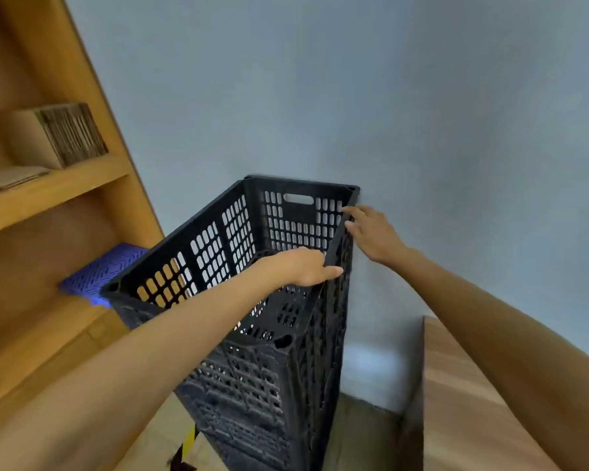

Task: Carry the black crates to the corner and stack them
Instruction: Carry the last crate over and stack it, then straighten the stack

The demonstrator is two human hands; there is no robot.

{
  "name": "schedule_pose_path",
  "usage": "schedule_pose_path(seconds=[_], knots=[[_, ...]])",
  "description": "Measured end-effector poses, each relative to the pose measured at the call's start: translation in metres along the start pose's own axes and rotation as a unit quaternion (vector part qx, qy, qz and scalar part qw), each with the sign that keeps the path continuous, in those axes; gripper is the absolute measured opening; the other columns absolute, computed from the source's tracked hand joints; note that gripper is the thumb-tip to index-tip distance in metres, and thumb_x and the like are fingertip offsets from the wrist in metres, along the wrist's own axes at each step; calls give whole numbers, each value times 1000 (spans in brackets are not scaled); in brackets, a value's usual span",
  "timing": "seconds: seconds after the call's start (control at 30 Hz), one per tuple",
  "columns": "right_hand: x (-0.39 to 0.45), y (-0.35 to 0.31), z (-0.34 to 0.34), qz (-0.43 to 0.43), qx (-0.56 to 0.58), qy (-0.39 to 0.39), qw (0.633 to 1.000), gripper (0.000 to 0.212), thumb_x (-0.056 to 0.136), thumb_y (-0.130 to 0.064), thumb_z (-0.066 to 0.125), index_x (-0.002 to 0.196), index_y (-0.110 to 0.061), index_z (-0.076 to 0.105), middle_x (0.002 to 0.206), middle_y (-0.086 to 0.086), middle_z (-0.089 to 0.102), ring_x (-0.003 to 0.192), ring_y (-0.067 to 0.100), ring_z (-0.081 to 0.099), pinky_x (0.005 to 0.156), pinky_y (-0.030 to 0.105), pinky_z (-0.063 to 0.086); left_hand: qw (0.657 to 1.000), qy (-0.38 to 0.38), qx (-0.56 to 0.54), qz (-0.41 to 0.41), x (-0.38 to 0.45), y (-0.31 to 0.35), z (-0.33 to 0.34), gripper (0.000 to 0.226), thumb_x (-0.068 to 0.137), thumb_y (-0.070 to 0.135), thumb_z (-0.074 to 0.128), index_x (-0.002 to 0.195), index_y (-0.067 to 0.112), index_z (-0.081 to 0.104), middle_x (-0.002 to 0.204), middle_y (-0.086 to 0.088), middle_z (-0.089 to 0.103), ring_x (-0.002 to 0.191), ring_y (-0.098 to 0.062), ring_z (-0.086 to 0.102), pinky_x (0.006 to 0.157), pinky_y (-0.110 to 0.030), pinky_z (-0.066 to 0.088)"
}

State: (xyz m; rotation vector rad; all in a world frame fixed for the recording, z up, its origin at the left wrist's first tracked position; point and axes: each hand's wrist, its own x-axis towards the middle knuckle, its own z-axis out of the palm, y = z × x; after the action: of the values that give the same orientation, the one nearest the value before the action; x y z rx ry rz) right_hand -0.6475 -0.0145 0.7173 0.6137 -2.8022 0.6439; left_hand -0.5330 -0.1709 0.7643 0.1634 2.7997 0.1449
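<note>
Against the grey wall (pixel 388 96), black crates (pixel 269 385) stood stacked; my left hand (pixel 303 266) gripped the top crate's (pixel 218 239) rim, my right hand (pixel 371 232) rested there, fingers spread.

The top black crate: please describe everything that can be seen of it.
The top black crate looks like moulded plastic, open and empty, with walls perforated by rounded slots and a handle cut-out in the far wall. It sits, slightly tilted in this view, on a stack of similar black crates by the grey wall, beside a wooden shelf unit. The left hand grips its right rim, and the right hand touches the same rim nearer the far corner.
</note>
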Motion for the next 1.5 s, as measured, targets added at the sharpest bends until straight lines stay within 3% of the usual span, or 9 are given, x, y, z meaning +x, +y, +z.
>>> schedule_pose_path(seconds=[0.1,0.23,0.37,0.57,0.77,0.9,1.03,1.17,1.5], knots=[[6,-10,-27,-190,-168,-129,959,71,94,-63,19,150,-22,34,157,7,30,145,25,25,117,41,24,987,53,147,-37,-28,22,14,56,102,50,31,124,4,55,124,-14,60,107,-33,59,77,-37,37],[20,-15,-32,-256,-231,-217,913,116,63,-92,-5,147,-25,37,147,7,46,135,25,43,111,41,36,987,83,74,-115,-43,31,40,54,103,43,36,138,3,36,130,-15,55,114,-35,58,74,-38,35],[20,0,-7,-243,-65,-203,946,114,63,-97,5,138,-24,50,128,7,53,128,27,43,110,41,32,975,136,-40,-172,-43,45,65,49,103,35,40,138,4,27,126,-17,57,111,-36,59,71,-37,34],[21,15,-7,-258,-79,-242,932,93,71,-90,18,141,-33,40,156,3,28,150,17,9,120,44,18,958,246,-12,-150,-49,41,78,34,101,25,46,127,6,36,107,-15,66,96,-36,63,65,-38,35],[8,15,-1,-285,-119,-150,939,104,66,-93,16,134,-21,47,150,10,37,146,23,22,112,39,31,955,264,13,-136,-53,43,79,34,103,34,39,124,7,38,106,-16,66,93,-36,64,62,-38,35],[7,11,6,-309,-145,-73,937,107,70,-91,2,119,-12,55,116,8,55,109,27,52,90,39,47,954,266,28,-137,-53,42,81,36,103,36,41,126,9,37,105,-15,65,89,-35,64,59,-37,37],[8,12,12,-332,-178,-27,926,93,78,-82,0,107,-12,54,102,6,56,97,26,53,82,37,45,954,266,29,-138,-50,39,82,36,102,36,44,126,10,36,101,-13,65,83,-33,63,56,-37,36],[10,9,14,-367,-210,12,906,74,86,-69,21,103,-8,59,94,9,61,88,29,59,77,36,47,956,257,36,-137,-51,33,82,42,100,40,47,126,10,36,96,-11,66,71,-29,57,55,-35,36],[-11,1,14,-331,-222,42,916,94,80,-78,-5,102,-13,60,92,4,63,85,25,61,61,32,45,959,249,68,-118,-65,24,85,58,97,58,33,129,10,37,90,-8,66,73,-30,63,47,-32,32]])
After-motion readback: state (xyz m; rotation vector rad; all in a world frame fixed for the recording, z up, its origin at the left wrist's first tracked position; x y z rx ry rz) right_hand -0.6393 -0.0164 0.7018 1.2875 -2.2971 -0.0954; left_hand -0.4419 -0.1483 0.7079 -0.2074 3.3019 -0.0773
